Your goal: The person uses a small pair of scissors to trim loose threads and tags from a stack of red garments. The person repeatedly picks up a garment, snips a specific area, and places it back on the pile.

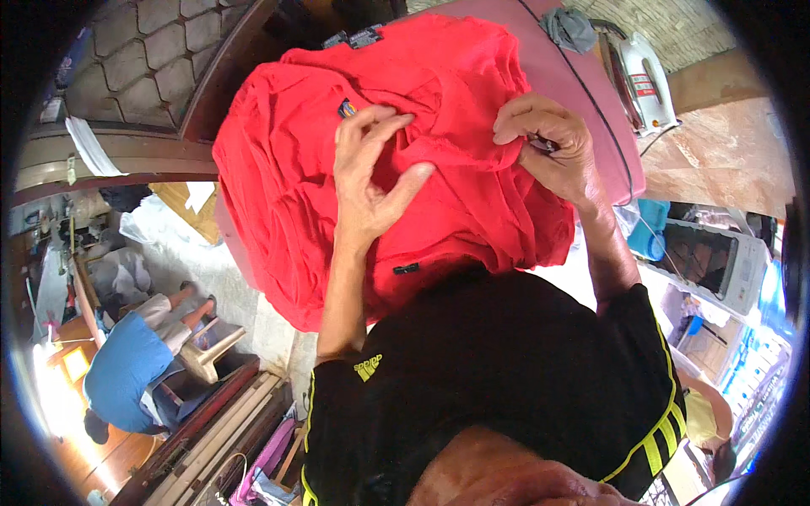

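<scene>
Red garments [287, 169] lie in a loose, wrinkled heap in front of me, with small dark labels showing on them. My left hand [369, 173] rests on the heap at its middle, its thumb and fingers curved and apart. To the right, my right hand [557, 148] is closed, its fingertips pinching a raised fold of the red cloth. Tucked in that same hand is a small dark, shiny object [544, 145], mostly covered by the fingers; its kind is not clear.
Beneath the heap is a pink padded surface [582, 93], crossed by a dark cord. A white clothes iron [648, 84] stands beyond it at the far right, beside a grey cloth bundle [568, 30]. At lower left a person in blue [126, 367] bends near a wooden stool [207, 350].
</scene>
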`<action>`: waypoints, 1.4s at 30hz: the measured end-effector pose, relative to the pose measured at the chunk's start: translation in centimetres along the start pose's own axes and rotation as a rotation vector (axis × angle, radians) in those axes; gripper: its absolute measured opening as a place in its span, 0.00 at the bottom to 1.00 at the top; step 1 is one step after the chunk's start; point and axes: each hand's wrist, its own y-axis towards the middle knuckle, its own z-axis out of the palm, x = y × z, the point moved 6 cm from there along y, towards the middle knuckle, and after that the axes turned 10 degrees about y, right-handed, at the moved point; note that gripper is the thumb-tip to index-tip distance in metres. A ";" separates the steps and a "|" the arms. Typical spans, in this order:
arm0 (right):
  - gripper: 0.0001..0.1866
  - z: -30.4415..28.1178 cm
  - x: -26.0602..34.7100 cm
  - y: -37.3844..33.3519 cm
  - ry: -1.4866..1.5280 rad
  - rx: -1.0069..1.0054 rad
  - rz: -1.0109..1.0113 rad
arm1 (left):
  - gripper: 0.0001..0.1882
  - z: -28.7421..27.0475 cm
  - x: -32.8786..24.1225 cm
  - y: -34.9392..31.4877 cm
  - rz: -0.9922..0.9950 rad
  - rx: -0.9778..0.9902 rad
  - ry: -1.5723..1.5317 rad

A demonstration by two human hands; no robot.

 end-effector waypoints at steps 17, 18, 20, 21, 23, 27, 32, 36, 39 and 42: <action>0.13 2.0 1.3 -3.2 -0.100 -0.128 0.238 | 0.14 2.8 -1.6 -3.6 -0.035 0.178 -0.300; 0.12 2.1 0.8 -3.0 -0.229 -0.113 0.243 | 0.14 2.3 -1.7 -3.6 -0.038 0.195 -0.257; 0.12 1.3 0.2 -2.5 -0.220 -0.026 0.113 | 0.15 1.0 -2.0 -3.0 -0.048 0.219 -0.163; 0.12 0.8 0.4 -2.4 -0.178 -0.011 0.120 | 0.16 0.2 -1.4 -2.8 -0.034 0.184 -0.123; 0.11 0.2 1.0 -1.6 -0.107 0.002 0.123 | 0.13 -3.3 0.2 -0.7 0.091 0.100 0.168; 0.12 -0.9 0.6 -0.2 -0.007 0.012 0.163 | 0.15 -8.4 5.1 5.1 0.210 -0.051 0.574; 0.14 -4.1 -1.0 0.3 0.231 -0.204 0.089 | 0.19 -7.7 10.7 9.3 0.327 0.199 0.899; 0.15 -6.9 -0.4 1.4 0.090 -0.262 0.051 | 0.14 -9.2 12.2 10.2 0.248 0.313 0.822; 0.14 -7.4 1.8 2.5 -0.016 -0.209 -0.048 | 0.09 -12.9 8.0 10.5 0.267 0.206 0.669; 0.13 -8.4 2.6 1.6 -0.067 -0.176 -0.020 | 0.12 -19.0 5.8 8.0 0.182 0.181 0.590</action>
